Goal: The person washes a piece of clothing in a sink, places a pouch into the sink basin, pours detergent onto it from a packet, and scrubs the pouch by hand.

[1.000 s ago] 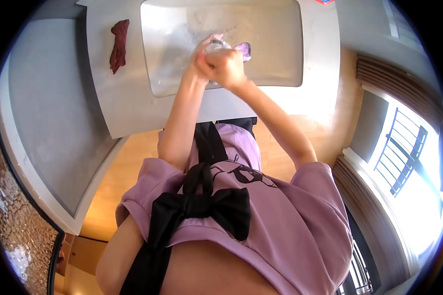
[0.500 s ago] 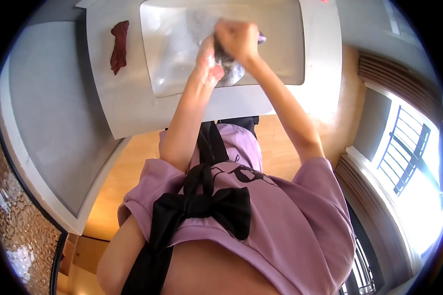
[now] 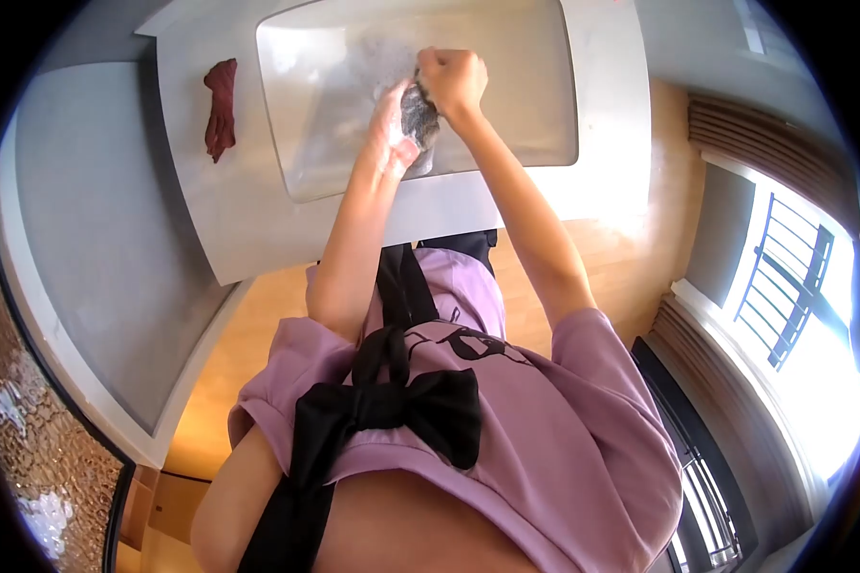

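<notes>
Over the white sink basin (image 3: pixel 516 115), a wet, dark grey soapy cloth (image 3: pixel 419 116) is stretched between my two hands. My left hand (image 3: pixel 390 124), with suds on the palm and wrist, lies along the cloth's left side and holds it. My right hand (image 3: pixel 454 78) is a fist closed on the cloth's upper right part. The cloth's lower end hangs near the basin's front edge. Foam and small bubbles show in the water behind my hands.
A crumpled dark red cloth (image 3: pixel 221 110) lies on the counter (image 3: pixel 186 162) left of the basin. A grey panel with a white frame stands at the left. At the right is a bright window (image 3: pixel 784 277) with brown curtains.
From a clasp together, my hands have moved apart, with the grey cloth now showing between them. The purple patch seen beside my right hand earlier is no longer visible. The view has shifted slightly.
</notes>
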{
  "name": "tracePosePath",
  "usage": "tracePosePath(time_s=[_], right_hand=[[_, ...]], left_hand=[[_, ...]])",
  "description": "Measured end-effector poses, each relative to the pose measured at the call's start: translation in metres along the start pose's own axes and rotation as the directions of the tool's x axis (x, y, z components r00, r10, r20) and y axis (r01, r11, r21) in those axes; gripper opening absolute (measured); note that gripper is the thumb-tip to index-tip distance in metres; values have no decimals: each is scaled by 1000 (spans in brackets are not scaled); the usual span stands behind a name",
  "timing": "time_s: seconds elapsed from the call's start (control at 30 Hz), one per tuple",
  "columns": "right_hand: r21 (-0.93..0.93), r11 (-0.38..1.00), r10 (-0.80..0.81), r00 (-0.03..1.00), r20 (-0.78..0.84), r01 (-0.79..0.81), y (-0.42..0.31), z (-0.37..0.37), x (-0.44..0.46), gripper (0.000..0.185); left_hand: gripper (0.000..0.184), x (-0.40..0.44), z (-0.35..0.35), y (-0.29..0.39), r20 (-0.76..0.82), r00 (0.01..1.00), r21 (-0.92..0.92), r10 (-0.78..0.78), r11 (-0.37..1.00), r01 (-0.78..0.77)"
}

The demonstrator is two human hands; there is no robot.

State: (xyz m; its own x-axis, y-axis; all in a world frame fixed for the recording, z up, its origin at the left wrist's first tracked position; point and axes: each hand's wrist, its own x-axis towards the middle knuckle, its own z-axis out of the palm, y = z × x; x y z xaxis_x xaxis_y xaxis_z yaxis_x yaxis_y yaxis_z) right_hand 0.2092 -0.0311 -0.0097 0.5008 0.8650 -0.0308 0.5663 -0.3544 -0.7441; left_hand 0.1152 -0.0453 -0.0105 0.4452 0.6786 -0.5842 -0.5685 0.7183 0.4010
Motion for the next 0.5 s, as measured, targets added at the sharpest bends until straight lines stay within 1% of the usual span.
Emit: tracePosePath(time_s=[0.07, 0.1, 0.13, 0.17, 0.2, 0.23, 0.27, 0.3, 0.33, 0.37, 0.4, 0.43, 0.47, 0.5], right_hand=[[61, 998, -11, 1000, 12, 10, -6, -2, -14, 30], [26, 970, -242, 970, 20, 241, -8, -2, -33, 29], [-8, 884, -468, 884, 21, 468, -8, 2, -47, 28], [65, 865, -497, 867, -33, 498, -6, 5, -51, 33], [61, 868, -491, 870, -31, 492, -2, 4, -44, 33], [-28, 942, -334, 943, 3, 334, 6, 3, -27, 30], [-119, 978, -171, 985, 18, 171, 12, 4, -7, 26], [-196, 973, -130, 991, -29, 121, 18, 2, 11, 28], [-139, 988, -68, 998, -15, 65, 26, -1, 25, 30], [-29, 999, -24, 1000, 4, 24, 33, -4, 34, 31], [47, 998, -37, 999, -32, 39, 37, -10, 40, 36], [312, 946, 95, 995, 4, -92, 39, -14, 47, 37], [545, 809, 216, 974, 71, -220, 42, -17, 52, 37], [612, 757, 229, 970, 78, -228, 36, -27, 52, 35]], left_hand=[[19, -5, -3, 1, -73, 994, -42, -87, 996, 84], [21, -6, -11, -1, 5, 1000, -44, -8, 999, 8], [22, 1, -41, -19, 243, 964, -258, 105, 965, -40], [23, 7, -43, -15, 154, 988, -179, 27, 984, 1], [24, 7, -44, -18, 48, 998, -111, -52, 992, 57], [23, -1, -21, -17, -6, 998, -109, -60, 992, 59], [23, -7, 3, -12, -56, 997, -103, -61, 993, 55], [22, 10, -33, -11, 271, 926, -76, -263, 953, 293], [23, 5, -19, -7, 203, 927, 32, -316, 948, 316], [25, 2, -7, -11, 32, 974, 90, -224, 971, 221], [27, 3, -1, -13, -129, 986, 163, -109, 978, 129], [28, 7, -10, -10, -142, 977, 171, -160, 968, 183], [29, 10, -19, -6, -153, 964, 182, -216, 953, 243], [33, -7, -7, 1, -132, 978, 200, -160, 962, 185]])
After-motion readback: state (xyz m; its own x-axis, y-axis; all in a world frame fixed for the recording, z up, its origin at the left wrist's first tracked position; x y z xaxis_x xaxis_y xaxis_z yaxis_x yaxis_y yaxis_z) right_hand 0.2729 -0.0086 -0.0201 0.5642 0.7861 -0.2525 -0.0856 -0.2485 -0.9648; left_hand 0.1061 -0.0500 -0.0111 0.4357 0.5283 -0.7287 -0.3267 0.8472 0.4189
